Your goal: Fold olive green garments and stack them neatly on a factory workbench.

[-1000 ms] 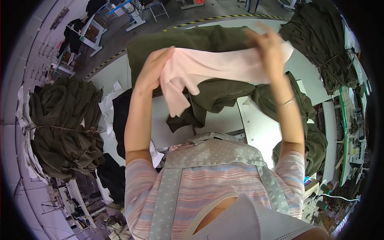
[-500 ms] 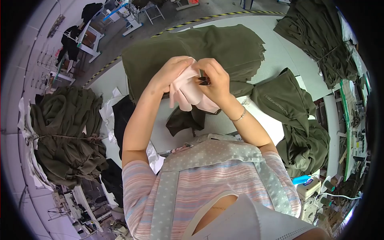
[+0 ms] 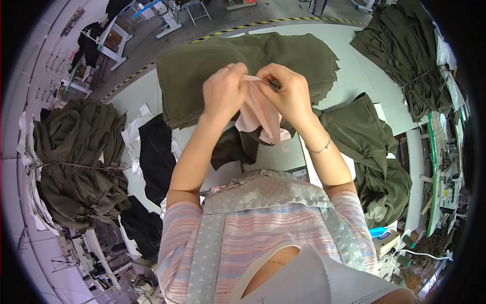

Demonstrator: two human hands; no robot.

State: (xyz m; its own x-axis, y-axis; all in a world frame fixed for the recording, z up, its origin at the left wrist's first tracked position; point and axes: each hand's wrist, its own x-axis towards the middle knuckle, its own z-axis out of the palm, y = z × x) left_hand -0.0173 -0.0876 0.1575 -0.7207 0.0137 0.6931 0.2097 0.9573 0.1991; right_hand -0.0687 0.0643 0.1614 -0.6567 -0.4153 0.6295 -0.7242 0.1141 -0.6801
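Both bare hands up over the bench, close together, backs of the hands toward the wearer. Left hand: grip closed on the upper edge of a pale pink cloth; fingertips turned away, slightly blurred. Right hand: grip pinched narrow on the same edge, just right of the left; a small dark object shows at its fingers, too little visible to name. Pink cloth location: between the two hands, a short strip of edge spanning them, the rest hanging in loose folds below, in front of a stack of olive fabric with a ragged right side. Below the left hand, a smaller dark olive piece lies on the bench, partly behind the hanging folds. Bracelet on the right wrist. Right of that forearm, an olive garment, folded, with an olive heap nearer the wearer. Left side: black cloth beside crumpled white material; farther out, a large olive bundle tied round its middle. Another tied bundle, also olive, at upper right.
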